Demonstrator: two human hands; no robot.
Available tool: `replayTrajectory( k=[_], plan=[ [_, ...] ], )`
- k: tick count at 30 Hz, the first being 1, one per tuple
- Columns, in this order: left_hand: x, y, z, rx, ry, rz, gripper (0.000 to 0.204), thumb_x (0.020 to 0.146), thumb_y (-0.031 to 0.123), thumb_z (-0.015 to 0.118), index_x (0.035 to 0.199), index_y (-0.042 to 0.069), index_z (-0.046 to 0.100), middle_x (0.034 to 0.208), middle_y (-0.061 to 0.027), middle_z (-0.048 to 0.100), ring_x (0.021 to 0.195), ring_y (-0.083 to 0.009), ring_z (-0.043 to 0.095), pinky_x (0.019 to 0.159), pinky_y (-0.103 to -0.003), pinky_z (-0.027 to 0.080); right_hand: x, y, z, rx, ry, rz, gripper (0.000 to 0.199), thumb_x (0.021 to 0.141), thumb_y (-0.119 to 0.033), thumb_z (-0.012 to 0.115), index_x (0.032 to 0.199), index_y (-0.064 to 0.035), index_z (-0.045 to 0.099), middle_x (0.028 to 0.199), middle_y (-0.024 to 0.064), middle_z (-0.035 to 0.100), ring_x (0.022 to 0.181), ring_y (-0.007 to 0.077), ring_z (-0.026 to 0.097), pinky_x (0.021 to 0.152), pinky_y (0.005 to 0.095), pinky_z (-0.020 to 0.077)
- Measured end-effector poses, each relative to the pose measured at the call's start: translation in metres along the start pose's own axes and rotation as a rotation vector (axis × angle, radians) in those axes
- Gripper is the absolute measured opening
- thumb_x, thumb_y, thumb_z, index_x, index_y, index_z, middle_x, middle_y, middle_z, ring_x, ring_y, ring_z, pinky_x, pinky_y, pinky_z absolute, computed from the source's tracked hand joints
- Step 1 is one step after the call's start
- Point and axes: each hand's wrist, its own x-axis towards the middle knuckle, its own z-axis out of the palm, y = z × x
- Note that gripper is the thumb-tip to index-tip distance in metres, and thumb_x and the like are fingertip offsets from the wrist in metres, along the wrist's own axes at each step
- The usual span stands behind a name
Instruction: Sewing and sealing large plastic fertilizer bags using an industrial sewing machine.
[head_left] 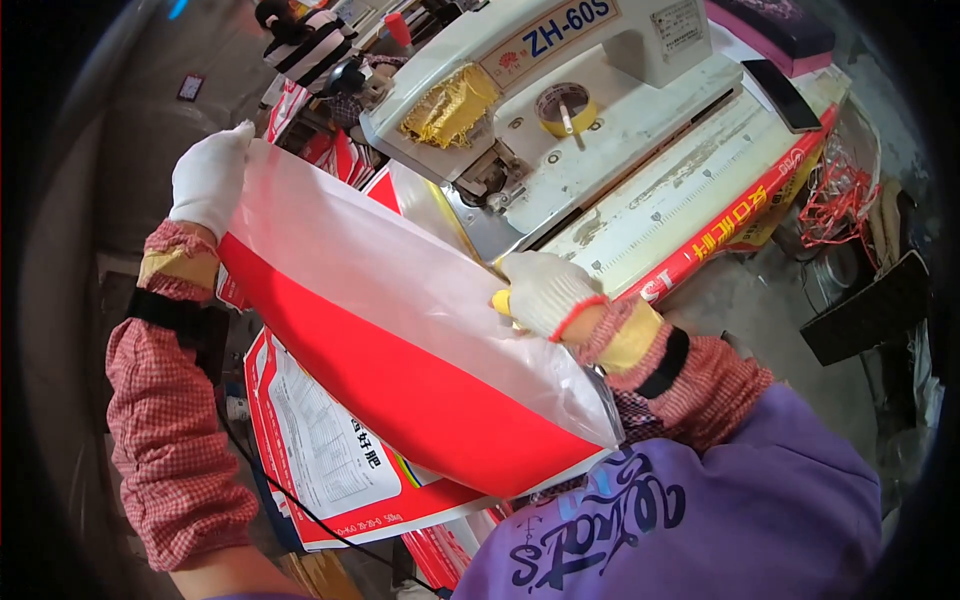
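Observation:
Between my hands a red and white sack [380, 370] is spread, its mouth gaping and a whitish, see-through plastic liner [400, 245] showing inside. My left hand [210, 180], in a white glove, is closed on the sack's upper left corner. At the far right edge of the mouth, my right hand [548, 290], also gloved, is closed on the rim. A small yellow piece [502, 301] shows at its fingertips; whether it is a tool or a finger wrap I cannot tell. Just beyond stands a grey industrial sewing machine [630, 70].
Under the spread sack lie more printed sacks [330, 440]. A yellow tape roll [566, 108] rests on the machine, and a phone [780, 96] lies on its table. Red string [842, 200] hangs at the right. A black cable [300, 502] crosses below. Another person [305, 45] is at the far left.

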Motion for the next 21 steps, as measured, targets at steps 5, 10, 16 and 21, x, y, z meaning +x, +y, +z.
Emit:
replayTrajectory(
  k=[5, 10, 16, 21],
  plan=[
    [0.008, -0.079, -0.017, -0.725, -0.156, -0.504, 0.030, 0.086, 0.026, 0.048, 0.072, 0.002, 0.058, 0.063, -0.0021, 0.052, 0.060, -0.0121, 0.047, 0.060, -0.030, 0.037, 0.015, -0.021, 0.014, -0.404, 0.164, -0.352, 0.024, 0.074, -0.029, 0.055, 0.082, -0.0083, 0.063, 0.081, 0.0134, 0.062, 0.079, 0.0306, 0.060, 0.070, 0.0424, 0.0472],
    [0.048, -0.083, 0.030, 0.275, 0.039, -0.027, 0.015, 0.078, 0.017, 0.053, 0.079, 0.005, 0.062, 0.077, -0.0118, 0.062, 0.076, -0.0241, 0.061, 0.069, -0.034, 0.048, 0.003, -0.059, 0.068, 0.195, -0.169, -0.691, 0.022, 0.077, -0.023, 0.050, 0.093, -0.0109, 0.060, 0.080, 0.0127, 0.058, 0.076, 0.0310, 0.057, 0.066, 0.0383, 0.0465],
    [-0.010, 0.111, 0.235, -0.003, 0.124, 0.226, 0.024, 0.076, 0.018, 0.051, 0.097, 0.012, 0.059, 0.076, -0.0108, 0.061, 0.063, -0.0283, 0.061, 0.053, -0.039, 0.048, -0.069, 0.011, -0.026, 0.171, -0.434, -0.324, 0.023, 0.080, -0.018, 0.050, 0.100, -0.0087, 0.058, 0.074, 0.0163, 0.059, 0.071, 0.0351, 0.058, 0.063, 0.0408, 0.0454],
    [-0.030, 0.148, 0.244, -0.343, 0.230, 0.354, 0.016, 0.078, 0.012, 0.052, 0.092, 0.011, 0.061, 0.079, -0.0137, 0.059, 0.063, -0.0292, 0.060, 0.052, -0.038, 0.048, -0.119, 0.104, -0.014, 0.459, -0.118, 0.275, 0.025, 0.079, -0.010, 0.057, 0.103, -0.0050, 0.060, 0.082, 0.0074, 0.062, 0.078, 0.0113, 0.056, 0.069, 0.0252, 0.0446]
  ],
)
